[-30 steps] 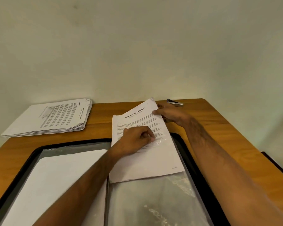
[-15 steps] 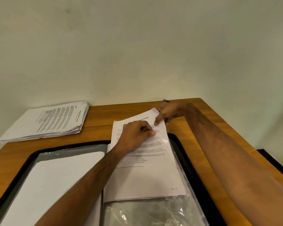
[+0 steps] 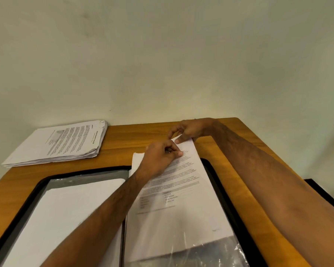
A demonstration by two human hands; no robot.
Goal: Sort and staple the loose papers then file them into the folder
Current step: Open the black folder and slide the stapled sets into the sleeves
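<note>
Slid deeper into the right-hand plastic sleeve of the open black folder since a second ago: the printed document, now covered by film over most of its length, top edge alone poking past the folder's far rim. Left hand curled, fingertips pinching near the sheet's upper part, probably parting sleeve film from paper so nothing snags. Right hand at the document's far right corner, thumb and fingers nipping it, seemingly to steer and keep the pages square on the way down. Stapler, seen earlier by the tabletop's far edge, now hidden behind that hand. Remaining stack of papers lying near the tabletop's far left corner, well apart from the folder. Left-hand sleeve already carrying a blank-faced sheet. Filing of this set nearly finished, by the look of it.
</note>
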